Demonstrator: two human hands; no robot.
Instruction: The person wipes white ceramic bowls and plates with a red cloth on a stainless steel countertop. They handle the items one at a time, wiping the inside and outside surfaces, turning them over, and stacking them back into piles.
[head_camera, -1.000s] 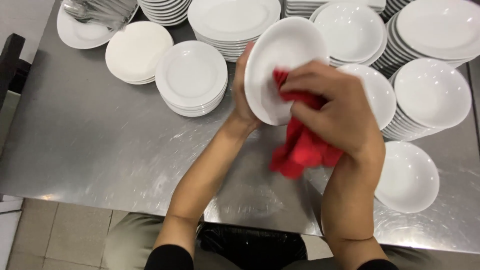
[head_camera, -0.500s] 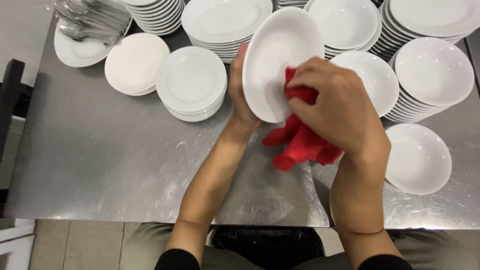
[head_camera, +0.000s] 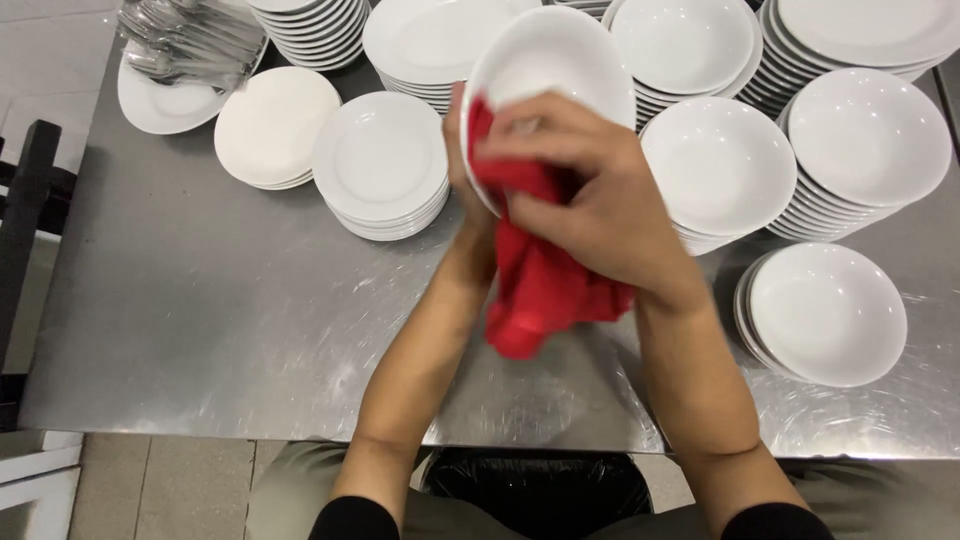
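Red cloth (head_camera: 540, 270) bunched in the right hand (head_camera: 590, 200) presses into a white bowl (head_camera: 545, 70), held tilted above the steel table (head_camera: 200, 300), its rim pinched by the left hand (head_camera: 462, 160). A slip could drop it onto the plate stack (head_camera: 385, 165) just left of the bowl, chipping both.

Left of and nearer than the small plate stack (head_camera: 381, 165), the steel table (head_camera: 230, 330) lies bare; beyond and rightward, plate and bowl stacks (head_camera: 868, 140) crowd, seemingly gapless.
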